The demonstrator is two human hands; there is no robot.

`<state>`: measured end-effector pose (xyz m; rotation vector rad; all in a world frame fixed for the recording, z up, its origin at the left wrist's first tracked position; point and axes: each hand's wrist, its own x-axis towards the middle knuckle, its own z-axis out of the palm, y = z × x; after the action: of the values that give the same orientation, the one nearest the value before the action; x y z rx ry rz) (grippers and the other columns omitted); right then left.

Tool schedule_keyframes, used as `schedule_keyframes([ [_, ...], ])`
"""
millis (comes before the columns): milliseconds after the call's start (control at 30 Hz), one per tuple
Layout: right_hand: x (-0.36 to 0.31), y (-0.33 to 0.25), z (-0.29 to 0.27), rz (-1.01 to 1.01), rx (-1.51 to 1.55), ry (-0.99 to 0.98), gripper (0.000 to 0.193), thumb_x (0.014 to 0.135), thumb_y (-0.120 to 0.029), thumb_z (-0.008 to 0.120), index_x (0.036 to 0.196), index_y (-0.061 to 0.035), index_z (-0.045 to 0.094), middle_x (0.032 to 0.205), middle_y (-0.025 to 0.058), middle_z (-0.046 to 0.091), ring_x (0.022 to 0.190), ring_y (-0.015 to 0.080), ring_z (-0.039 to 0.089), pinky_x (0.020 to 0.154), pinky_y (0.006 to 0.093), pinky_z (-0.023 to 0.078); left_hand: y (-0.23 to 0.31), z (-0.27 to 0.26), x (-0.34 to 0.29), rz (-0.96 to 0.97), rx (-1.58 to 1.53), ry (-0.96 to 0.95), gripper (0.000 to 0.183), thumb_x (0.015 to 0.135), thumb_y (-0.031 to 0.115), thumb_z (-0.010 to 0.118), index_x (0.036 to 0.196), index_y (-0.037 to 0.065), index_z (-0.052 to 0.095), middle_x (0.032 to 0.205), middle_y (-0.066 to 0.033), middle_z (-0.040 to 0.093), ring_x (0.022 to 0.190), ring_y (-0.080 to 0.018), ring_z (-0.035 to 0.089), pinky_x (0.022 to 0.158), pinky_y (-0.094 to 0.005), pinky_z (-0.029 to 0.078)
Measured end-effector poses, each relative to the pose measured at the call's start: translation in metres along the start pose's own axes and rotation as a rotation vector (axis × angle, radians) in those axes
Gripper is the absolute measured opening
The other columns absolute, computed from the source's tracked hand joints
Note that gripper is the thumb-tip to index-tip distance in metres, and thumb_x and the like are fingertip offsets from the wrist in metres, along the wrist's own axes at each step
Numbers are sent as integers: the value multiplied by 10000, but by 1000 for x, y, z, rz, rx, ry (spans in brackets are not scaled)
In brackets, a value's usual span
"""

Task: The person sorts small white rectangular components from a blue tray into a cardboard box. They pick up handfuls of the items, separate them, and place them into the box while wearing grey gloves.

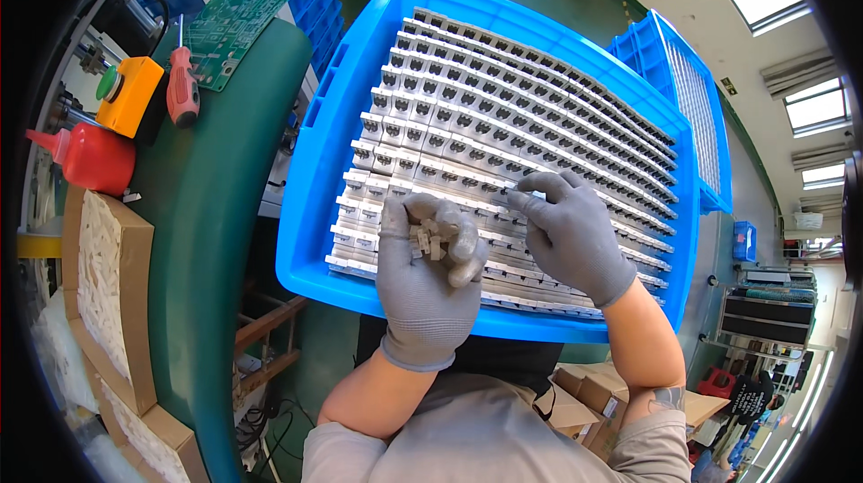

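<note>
Where the left hand (426,290) curls, pale pieces (430,240) show only partly.

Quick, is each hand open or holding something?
Left hand: curled around small pale pieces.
Right hand: partly curled; whether it holds anything cannot be told.

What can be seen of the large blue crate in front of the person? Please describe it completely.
The large blue crate looks like moulded plastic: open-topped, roughly rectangular, with rounded corners, a broad rim and oblong openings along its left side. It holds many rows of white parts with dark inserts. It appears slightly turned in the view, and the fisheye lens bends its edges. The gloved left hand overlaps its near edge and the gloved right hand is over the rows; whether either touches the crate is unclear.
</note>
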<state>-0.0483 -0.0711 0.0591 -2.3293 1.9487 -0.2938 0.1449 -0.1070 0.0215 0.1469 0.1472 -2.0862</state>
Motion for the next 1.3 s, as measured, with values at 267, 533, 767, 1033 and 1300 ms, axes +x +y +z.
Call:
schedule_keyframes([
  [267, -1, -2, 0, 17, -34, -24, 377, 778, -79, 667, 1145, -106, 753, 1181, 95, 669, 1056, 323, 616, 890, 440, 547, 0, 1, 0, -14, -19, 9, 447, 1124, 435, 350, 1055, 107, 646, 912, -63, 670, 739, -173, 579, 539, -259, 436],
  [533, 1, 10, -10, 29, 115, 305, 267, 753, 65, 646, 966, -67, 739, 1041, 135, 691, 920, 348, 646, 816, 443, 539, -1, 6, -1, 0, -28, 33, 463, 1121, 405, 368, 1046, 86, 695, 873, -53, 625, 723, -161, 544, 519, -253, 439],
  [767, 1, -3, -4, -18, -10, 18, 395, 743, 7, 635, 1110, -81, 754, 1161, 121, 694, 1000, 336, 627, 878, 450, 535, 0, 6, 0, -9, -21, 23, 474, 1123, 409, 355, 1039, 90, 696, 879, -51, 627, 723, -159, 539, 520, -248, 432],
  [1033, 1, -3, -1, 17, 7, -23, 429, 737, 10, 630, 1137, -88, 749, 1193, 113, 689, 1006, 336, 623, 909, 458, 532, 0, 4, -1, -6, -24, -7, 482, 1124, 409, 351, 1060, 91, 706, 888, -55, 635, 738, -163, 541, 523, -247, 430],
  [1300, 3, -1, -6, 1, 144, 159, 338, 780, 18, 659, 1092, -81, 746, 1088, 109, 694, 971, 335, 634, 856, 435, 532, -1, 9, -1, -13, -105, 39, 433, 1122, 412, 367, 1186, 75, 632, 1124, -97, 654, 928, -208, 625, 762, -312, 543],
])
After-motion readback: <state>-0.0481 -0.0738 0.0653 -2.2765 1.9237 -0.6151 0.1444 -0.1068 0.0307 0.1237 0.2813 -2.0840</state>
